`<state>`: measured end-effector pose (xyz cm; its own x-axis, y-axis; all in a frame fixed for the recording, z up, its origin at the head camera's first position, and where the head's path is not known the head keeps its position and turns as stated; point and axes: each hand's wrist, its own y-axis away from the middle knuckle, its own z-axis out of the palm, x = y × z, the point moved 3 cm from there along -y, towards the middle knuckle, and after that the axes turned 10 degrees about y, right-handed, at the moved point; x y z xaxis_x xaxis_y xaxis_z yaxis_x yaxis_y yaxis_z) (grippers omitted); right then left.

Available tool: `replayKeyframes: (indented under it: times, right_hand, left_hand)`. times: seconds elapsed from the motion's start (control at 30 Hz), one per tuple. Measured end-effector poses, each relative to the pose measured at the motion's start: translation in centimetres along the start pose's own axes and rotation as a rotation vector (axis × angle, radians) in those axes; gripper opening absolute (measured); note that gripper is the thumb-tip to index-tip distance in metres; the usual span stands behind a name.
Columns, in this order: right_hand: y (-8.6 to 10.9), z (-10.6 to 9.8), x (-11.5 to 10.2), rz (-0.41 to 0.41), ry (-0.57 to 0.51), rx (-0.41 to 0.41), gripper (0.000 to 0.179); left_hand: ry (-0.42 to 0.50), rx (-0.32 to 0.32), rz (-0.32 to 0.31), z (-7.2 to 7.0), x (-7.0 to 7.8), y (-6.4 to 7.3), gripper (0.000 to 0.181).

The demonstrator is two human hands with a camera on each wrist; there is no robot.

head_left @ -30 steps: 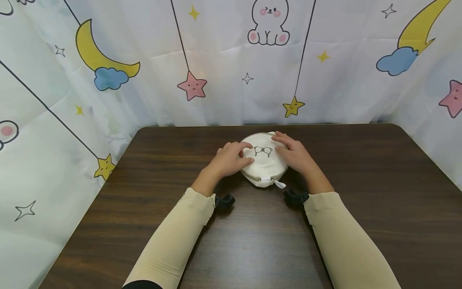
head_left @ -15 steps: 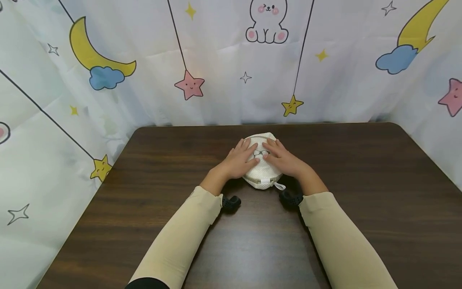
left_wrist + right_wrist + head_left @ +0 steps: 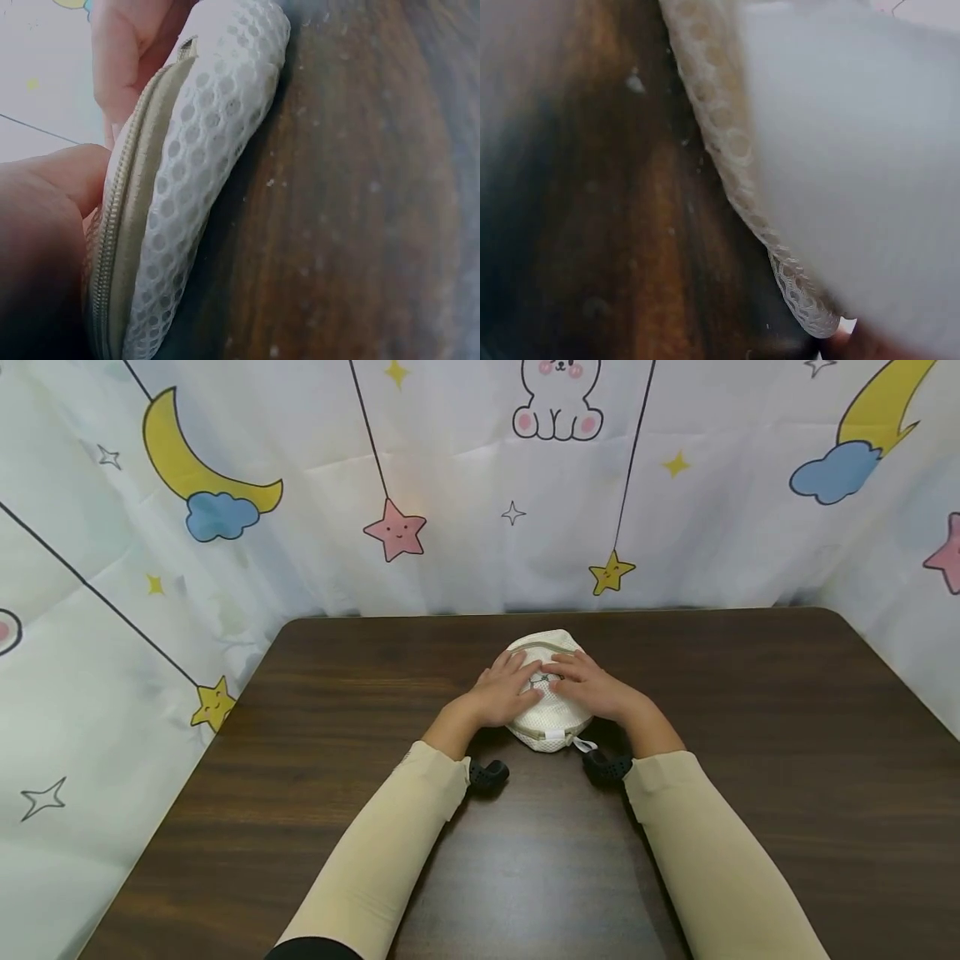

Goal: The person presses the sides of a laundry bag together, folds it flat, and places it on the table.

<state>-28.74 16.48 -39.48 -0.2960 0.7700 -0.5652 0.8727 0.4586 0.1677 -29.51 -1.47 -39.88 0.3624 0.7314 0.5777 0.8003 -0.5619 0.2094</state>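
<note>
Your head camera sits above the near edge of the dark wooden table (image 3: 300, 827) and looks forward and down, taking in both sleeves and the printed curtain (image 3: 465, 485) from 9 o'clock round to 3. Your left wrist camera lies almost on the tabletop, pressed close to the white mesh pouch (image 3: 202, 172), whose zipper (image 3: 124, 225) runs from 12 to 6 o'clock (the wood fills the 3 o'clock half). Your right wrist camera is nearer still, its pouch (image 3: 795, 195) blurred toward 3 o'clock. All three views share that pouch (image 3: 546, 718) and the wood around it.
</note>
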Motion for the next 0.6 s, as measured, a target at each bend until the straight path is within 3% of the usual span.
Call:
replayKeyframes:
  times: [0.3,0.47,0.6]
  right_hand:
    - [0.2,0.2,0.2,-0.016,-0.034,0.044,0.051]
    - [0.3,-0.4,0.1,0.004,-0.028,0.127,0.051]
    - [0.7,-1.3,-0.2,0.015,-0.028,0.215,0.054]
  left_hand:
    - [0.028,0.075,0.003,0.1,0.0,0.5,0.062]
    - [0.048,0.134,0.032,-0.6,0.1,0.8,0.063]
    - [0.036,0.218,0.042,-1.8,0.0,1.1,0.064]
